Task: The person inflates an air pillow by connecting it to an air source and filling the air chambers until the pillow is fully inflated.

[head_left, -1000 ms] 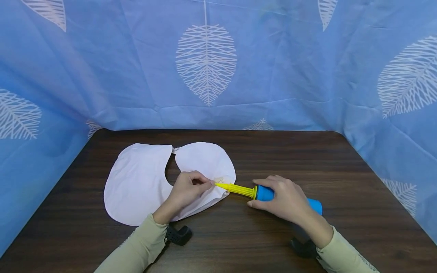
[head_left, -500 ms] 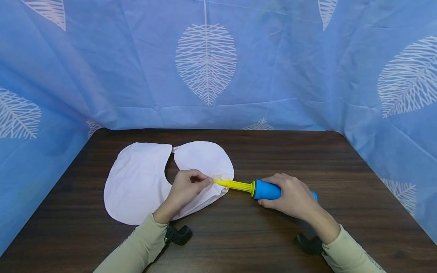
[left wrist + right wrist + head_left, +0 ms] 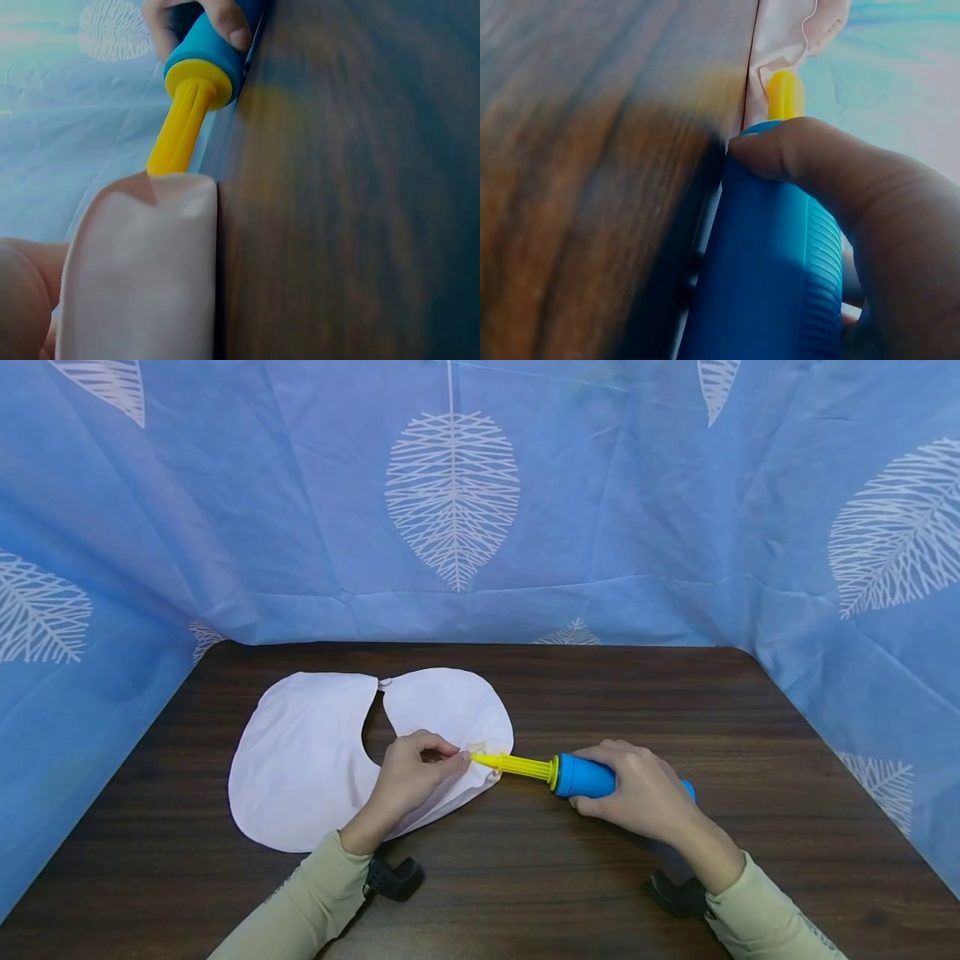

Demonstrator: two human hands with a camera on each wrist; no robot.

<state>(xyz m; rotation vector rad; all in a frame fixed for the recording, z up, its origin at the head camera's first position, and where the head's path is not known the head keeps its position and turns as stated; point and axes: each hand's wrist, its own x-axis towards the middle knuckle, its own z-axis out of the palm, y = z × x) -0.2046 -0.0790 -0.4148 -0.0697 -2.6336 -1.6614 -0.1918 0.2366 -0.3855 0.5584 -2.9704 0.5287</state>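
A flat white U-shaped inflatable neck pillow (image 3: 296, 760) lies on the table, its surface slightly wrinkled. My left hand (image 3: 408, 777) pinches with thumb and forefinger at the pillow's right lobe, where the yellow nozzle (image 3: 521, 766) of a hand air pump ends. A small clear patch, perhaps the valve, shows beside the fingertips; the exact join is hidden. My right hand (image 3: 641, 793) grips the pump's blue barrel (image 3: 587, 777) from above. In the right wrist view, the thumb lies across the ribbed barrel (image 3: 757, 247). The pillow's edge (image 3: 150, 262) hides the nozzle tip in the left wrist view.
The dark wooden table (image 3: 750, 735) reaches back to a blue leaf-print curtain (image 3: 600, 510) that surrounds it on the far side and both flanks. Black wrist mounts (image 3: 393, 878) hang below both sleeves.
My right hand has shifted back along the blue barrel, baring more of its front end. The pump has moved slightly left and up. My left hand keeps its pinch, barely shifting.
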